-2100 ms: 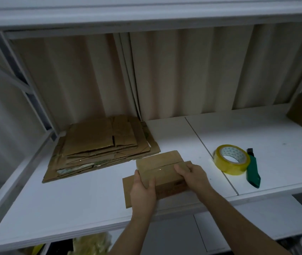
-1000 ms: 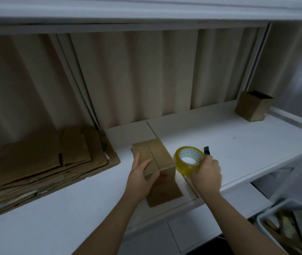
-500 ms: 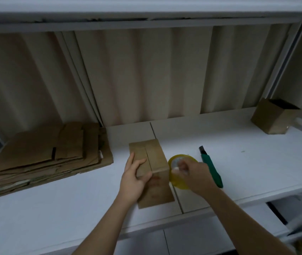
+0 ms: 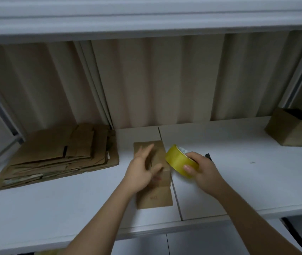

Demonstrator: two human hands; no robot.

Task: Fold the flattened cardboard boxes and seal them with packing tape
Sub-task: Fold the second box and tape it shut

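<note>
- The small brown cardboard box [image 4: 162, 178] stands on the white surface [image 4: 54, 208], near its front edge and just left of the seam between 2 white panels, with 1 flap lying flat toward the viewer.
- The left hand [image 4: 142, 172] is over the box top, blurred, fingers fairly straight and spread; whether its grip touches the cardboard I cannot tell, and it closes on nothing.
- The right hand [image 4: 201, 172] holds the yellow roll of packing tape [image 4: 180, 161] just right of the box, level with its top; the grip is closed round the roll, thumb on the outer band and fingers behind it.
- The dark tip of a tool [image 4: 208, 155] shows just beyond the right hand; the rest is hidden.
- The stack of flattened brown cardboard boxes [image 4: 58, 155] lies on the surface well to the left of the box, against the pale ribbed back wall [image 4: 164, 85].
- An open-topped brown cardboard box [image 4: 290, 129] stands upright at the far right of the surface, well apart from the hands.
</note>
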